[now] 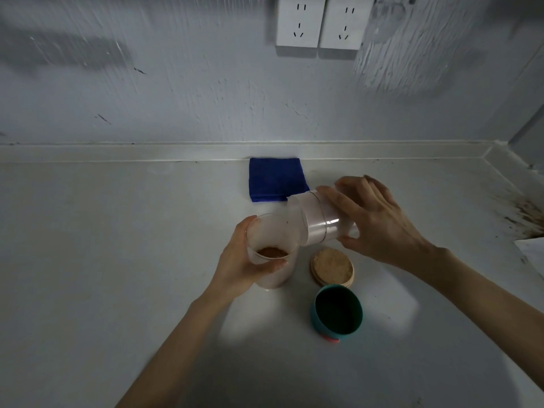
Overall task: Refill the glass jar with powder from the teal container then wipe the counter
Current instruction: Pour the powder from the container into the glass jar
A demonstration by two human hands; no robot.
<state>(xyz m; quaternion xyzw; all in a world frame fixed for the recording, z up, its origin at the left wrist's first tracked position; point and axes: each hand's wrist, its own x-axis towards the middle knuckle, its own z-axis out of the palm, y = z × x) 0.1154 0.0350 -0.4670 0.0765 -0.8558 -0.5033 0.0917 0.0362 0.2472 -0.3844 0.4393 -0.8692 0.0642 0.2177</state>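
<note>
My left hand [238, 266] grips a clear glass jar [275, 231] that stands upright on the white counter [117, 231], with a little brown powder [272, 252] at its bottom. My right hand [376, 222] holds a clear plastic container [318, 219] tipped on its side, its mouth resting over the jar's rim. No powder shows inside the tipped container. A teal cup-shaped piece [337, 315] sits open side up in front of the jar, to its right. A round wooden lid [332, 267] lies between it and the jar.
A folded blue cloth [275, 179] lies by the back wall, behind the jar. Two wall sockets [319, 22] are above it. Brown stains [527, 216] mark the counter's right corner, next to a white sheet [532, 248] at the frame edge.
</note>
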